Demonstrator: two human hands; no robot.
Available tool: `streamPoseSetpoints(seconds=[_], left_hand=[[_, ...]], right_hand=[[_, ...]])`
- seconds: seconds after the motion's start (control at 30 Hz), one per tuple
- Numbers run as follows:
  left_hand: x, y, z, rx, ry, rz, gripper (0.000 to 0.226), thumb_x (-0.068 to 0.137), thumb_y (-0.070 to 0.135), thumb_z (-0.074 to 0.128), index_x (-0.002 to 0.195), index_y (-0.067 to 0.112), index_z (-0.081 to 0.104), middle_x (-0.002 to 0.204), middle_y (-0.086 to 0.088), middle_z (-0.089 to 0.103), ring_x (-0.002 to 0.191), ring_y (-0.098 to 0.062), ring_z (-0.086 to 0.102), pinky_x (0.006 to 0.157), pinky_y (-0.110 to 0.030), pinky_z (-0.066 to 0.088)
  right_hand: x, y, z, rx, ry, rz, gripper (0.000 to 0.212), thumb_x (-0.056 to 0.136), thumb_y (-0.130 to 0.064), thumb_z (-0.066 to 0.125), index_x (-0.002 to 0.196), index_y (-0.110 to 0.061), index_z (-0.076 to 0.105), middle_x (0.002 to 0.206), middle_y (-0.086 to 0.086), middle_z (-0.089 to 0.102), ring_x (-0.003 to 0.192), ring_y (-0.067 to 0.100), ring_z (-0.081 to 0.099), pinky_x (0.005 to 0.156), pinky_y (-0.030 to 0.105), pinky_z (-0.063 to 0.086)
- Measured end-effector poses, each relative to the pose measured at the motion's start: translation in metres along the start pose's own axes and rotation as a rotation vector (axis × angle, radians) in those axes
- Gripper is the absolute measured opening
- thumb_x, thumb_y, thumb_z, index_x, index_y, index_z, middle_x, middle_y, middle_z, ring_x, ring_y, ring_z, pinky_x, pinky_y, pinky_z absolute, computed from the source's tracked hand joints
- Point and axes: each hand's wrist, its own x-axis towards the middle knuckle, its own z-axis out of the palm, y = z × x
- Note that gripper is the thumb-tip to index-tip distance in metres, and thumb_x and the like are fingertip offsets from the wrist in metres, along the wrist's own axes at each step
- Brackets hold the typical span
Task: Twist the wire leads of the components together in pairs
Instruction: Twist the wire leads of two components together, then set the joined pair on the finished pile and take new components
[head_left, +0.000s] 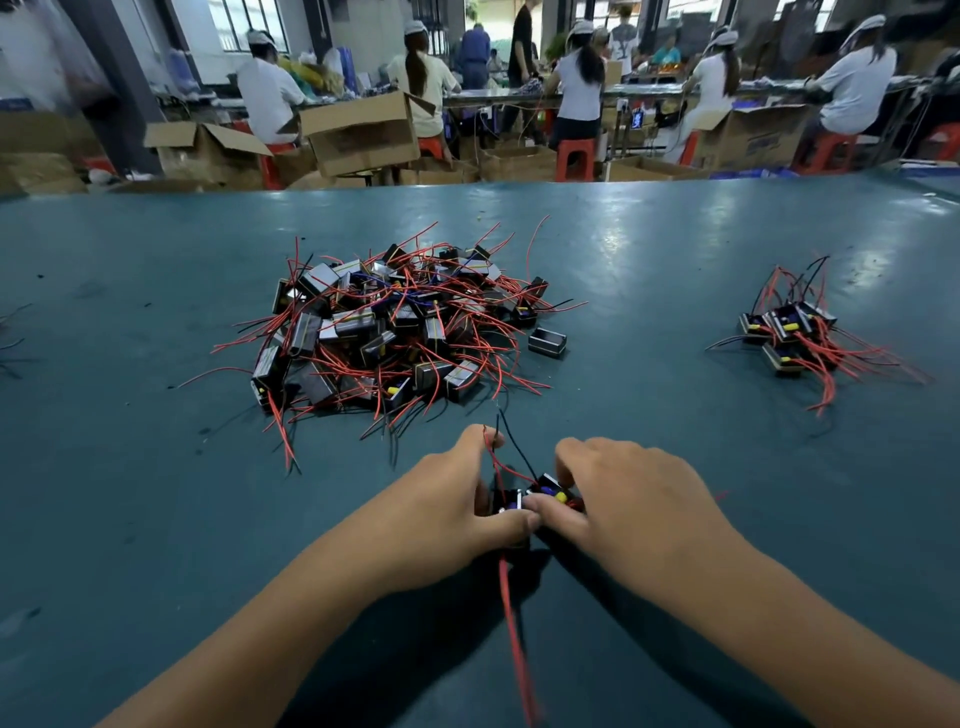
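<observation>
Both hands hold components at the near worktop edge

Left hand (457, 499) pinches red and black leads (493, 457) rising away from the person; right hand (623, 493) grips the adjoining components (545, 493), level with the left; unworked pile (395, 327) lies beyond

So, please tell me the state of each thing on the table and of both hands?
left hand: pinches wire leads
right hand: grips component
big pile: loose, tangled
lone component: apart, beside pile
small group: set aside at right
table: bears everything
</observation>
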Motion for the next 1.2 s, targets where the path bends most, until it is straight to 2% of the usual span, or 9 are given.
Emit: streamPoseSetpoints(seconds=[0.1,0.23,0.33,0.43,0.5,0.67,0.97,1.13,1.2], left_hand=[[-0.001,0.001,-0.003,-0.156,-0.020,-0.053,0.065,0.086,0.047,0.073,0.135,0.033,0.033,0.077,-0.002,0.070,0.054,-0.008,0.060,0.050,-0.022,0.043],[-0.002,0.006,0.000,-0.362,-0.035,-0.110,0.058,0.089,0.026,0.073,0.132,0.029,0.034,0.072,-0.007,0.070,0.057,-0.022,0.067,0.051,-0.031,0.052],[0.000,0.007,0.004,-0.613,-0.075,-0.121,0.054,0.088,0.004,0.055,0.134,0.018,0.031,0.069,-0.006,0.070,0.062,-0.025,0.069,0.057,-0.032,0.055],[0.002,0.008,0.004,-0.700,-0.115,-0.106,0.044,0.094,-0.005,0.042,0.131,0.016,0.033,0.081,-0.010,0.074,0.063,-0.024,0.069,0.055,-0.028,0.054],[0.003,0.009,0.002,-0.651,-0.065,-0.109,0.039,0.096,-0.004,0.040,0.128,0.017,0.038,0.083,-0.008,0.074,0.061,-0.024,0.068,0.052,-0.028,0.052],[0.006,-0.009,-0.018,-0.098,0.364,-0.058,0.035,0.093,0.010,0.052,0.123,0.027,0.051,0.079,0.006,0.067,0.061,-0.012,0.061,0.062,-0.033,0.051],[0.009,-0.009,-0.014,-0.142,0.509,0.086,0.025,0.092,0.008,0.057,0.094,0.033,0.060,0.076,0.012,0.061,0.057,-0.005,0.049,0.055,-0.013,0.038],[0.010,-0.008,-0.011,-0.124,0.512,0.121,0.021,0.094,0.011,0.060,0.093,0.032,0.061,0.079,0.014,0.062,0.064,-0.009,0.054,0.059,-0.016,0.041],[0.010,-0.010,-0.012,-0.119,0.503,0.118,0.019,0.095,0.013,0.060,0.094,0.032,0.061,0.079,0.014,0.061,0.064,-0.012,0.053,0.059,-0.018,0.041]], right_hand=[[-0.002,0.007,-0.005,0.154,-0.048,0.012,0.033,0.092,-0.063,0.045,0.090,-0.030,0.048,0.087,-0.011,0.052,0.088,0.017,0.056,0.067,0.032,0.039],[-0.006,0.009,-0.011,0.282,-0.089,0.034,0.042,0.091,-0.067,0.039,0.093,-0.029,0.057,0.089,-0.012,0.051,0.087,0.013,0.055,0.079,0.036,0.049],[-0.009,0.002,-0.010,0.186,-0.100,0.070,0.060,0.076,-0.083,0.032,0.096,-0.030,0.052,0.093,-0.012,0.052,0.089,0.015,0.055,0.078,0.036,0.047],[-0.008,-0.001,-0.007,0.030,-0.101,0.046,0.056,0.073,-0.075,0.046,0.100,-0.026,0.045,0.098,-0.009,0.051,0.096,0.019,0.053,0.082,0.036,0.042],[-0.006,0.001,-0.008,0.017,-0.103,0.062,0.045,0.075,-0.064,0.051,0.095,-0.025,0.039,0.093,-0.007,0.048,0.089,0.020,0.050,0.079,0.035,0.039],[0.003,0.025,-0.012,0.077,-0.106,0.182,0.042,0.073,-0.056,0.058,0.096,-0.024,0.045,0.091,-0.006,0.048,0.084,0.022,0.050,0.072,0.034,0.038],[0.057,0.157,-0.035,-0.056,0.044,0.568,0.045,0.074,-0.056,0.061,0.071,-0.011,0.051,0.070,0.007,0.054,0.071,0.029,0.057,0.060,0.032,0.043],[0.101,0.219,-0.043,-0.195,0.132,0.756,0.062,0.083,-0.049,0.067,0.125,-0.006,0.052,0.126,0.022,0.058,0.114,0.040,0.056,0.087,0.041,0.046],[0.108,0.233,-0.037,-0.219,0.106,0.786,0.057,0.087,-0.042,0.067,0.131,-0.011,0.049,0.132,0.023,0.052,0.120,0.041,0.051,0.094,0.043,0.043]])
